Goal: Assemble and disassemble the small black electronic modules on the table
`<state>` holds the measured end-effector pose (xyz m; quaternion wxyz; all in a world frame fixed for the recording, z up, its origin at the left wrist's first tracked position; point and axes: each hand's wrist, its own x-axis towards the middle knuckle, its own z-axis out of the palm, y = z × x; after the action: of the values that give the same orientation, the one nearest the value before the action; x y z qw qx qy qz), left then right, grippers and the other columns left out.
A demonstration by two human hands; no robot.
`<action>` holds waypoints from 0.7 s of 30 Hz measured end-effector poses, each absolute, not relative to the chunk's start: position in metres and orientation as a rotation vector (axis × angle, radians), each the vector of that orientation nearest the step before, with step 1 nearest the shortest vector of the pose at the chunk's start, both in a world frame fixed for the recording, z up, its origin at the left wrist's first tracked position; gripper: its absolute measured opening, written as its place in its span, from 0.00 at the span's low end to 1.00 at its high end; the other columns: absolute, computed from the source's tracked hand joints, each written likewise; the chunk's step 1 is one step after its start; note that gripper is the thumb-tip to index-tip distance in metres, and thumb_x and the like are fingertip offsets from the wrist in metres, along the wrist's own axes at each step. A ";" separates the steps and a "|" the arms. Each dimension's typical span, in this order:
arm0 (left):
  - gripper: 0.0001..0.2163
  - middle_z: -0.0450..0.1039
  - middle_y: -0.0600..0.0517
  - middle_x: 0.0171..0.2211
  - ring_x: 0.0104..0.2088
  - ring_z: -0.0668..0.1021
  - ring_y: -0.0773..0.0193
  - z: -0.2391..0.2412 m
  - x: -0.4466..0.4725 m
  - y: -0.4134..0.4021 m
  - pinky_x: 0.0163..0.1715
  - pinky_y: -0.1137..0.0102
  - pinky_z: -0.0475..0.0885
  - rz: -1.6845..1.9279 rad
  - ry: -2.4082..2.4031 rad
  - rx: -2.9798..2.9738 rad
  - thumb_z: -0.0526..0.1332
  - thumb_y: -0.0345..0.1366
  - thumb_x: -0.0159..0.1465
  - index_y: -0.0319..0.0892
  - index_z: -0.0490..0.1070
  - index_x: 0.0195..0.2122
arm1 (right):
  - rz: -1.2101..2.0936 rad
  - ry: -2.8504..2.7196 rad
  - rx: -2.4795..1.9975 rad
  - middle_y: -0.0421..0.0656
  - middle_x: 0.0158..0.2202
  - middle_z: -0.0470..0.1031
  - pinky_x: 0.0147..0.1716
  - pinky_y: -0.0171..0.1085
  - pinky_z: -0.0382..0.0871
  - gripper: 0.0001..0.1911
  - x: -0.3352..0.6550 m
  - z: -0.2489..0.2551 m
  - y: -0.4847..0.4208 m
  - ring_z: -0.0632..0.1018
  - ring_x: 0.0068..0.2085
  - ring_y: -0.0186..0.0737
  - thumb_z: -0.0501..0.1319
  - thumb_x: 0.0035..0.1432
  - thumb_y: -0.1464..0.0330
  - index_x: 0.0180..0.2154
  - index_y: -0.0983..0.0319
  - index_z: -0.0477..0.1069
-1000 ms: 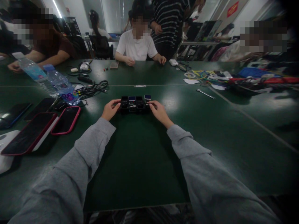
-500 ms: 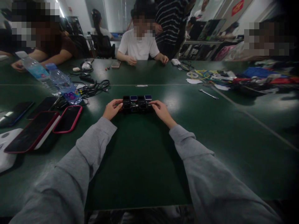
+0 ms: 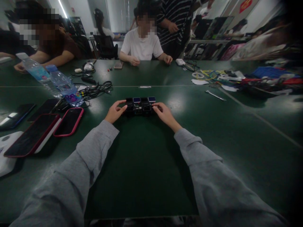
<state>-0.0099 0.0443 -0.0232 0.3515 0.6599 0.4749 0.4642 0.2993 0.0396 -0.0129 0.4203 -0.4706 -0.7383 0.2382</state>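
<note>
A black electronic device (image 3: 138,108) with two small raised screens along its far edge rests on the green table in front of me. My left hand (image 3: 115,111) holds its left end between thumb and fingers. At the opposite end, my right hand (image 3: 163,113) pinches the right side with thumb and forefinger. Both hands are closed on it, and the fingertips are partly hidden against the dark body. Its exact kind is too dark and small to make out.
Phones, including a pink-cased phone (image 3: 68,122), lie left on the green table (image 3: 144,176). Behind them are two water bottles (image 3: 65,86) and black cables (image 3: 100,88). A wrench (image 3: 216,95) lies right, before a heap of cables (image 3: 267,80). Several people sit or stand beyond.
The view has shifted slightly, so the table things sit a little differently in frame. My left fingers look slightly more spread at the device's left end. The standing person's hand has moved right.
</note>
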 end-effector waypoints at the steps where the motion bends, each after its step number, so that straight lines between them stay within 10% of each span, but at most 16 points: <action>1: 0.23 0.77 0.45 0.44 0.33 0.81 0.64 -0.023 -0.009 0.044 0.32 0.68 0.79 1.206 1.223 1.735 0.64 0.47 0.62 0.45 0.69 0.56 | 0.579 -1.857 -1.175 0.49 0.48 0.74 0.48 0.50 0.72 0.13 0.299 -0.013 0.040 0.76 0.47 0.46 0.57 0.65 0.61 0.46 0.60 0.73; 21: 0.21 0.75 0.44 0.47 0.35 0.79 0.62 -0.015 -0.007 0.039 0.31 0.67 0.78 1.131 1.304 1.785 0.64 0.48 0.62 0.43 0.73 0.53 | 0.164 -1.928 -1.287 0.50 0.45 0.71 0.46 0.50 0.71 0.13 0.294 -0.017 0.036 0.74 0.46 0.50 0.58 0.63 0.61 0.45 0.62 0.69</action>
<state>-0.0071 0.0387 -0.0147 0.3230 0.6803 0.4970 0.4311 0.2937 0.0362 -0.0171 0.3975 -0.5082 -0.7612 0.0648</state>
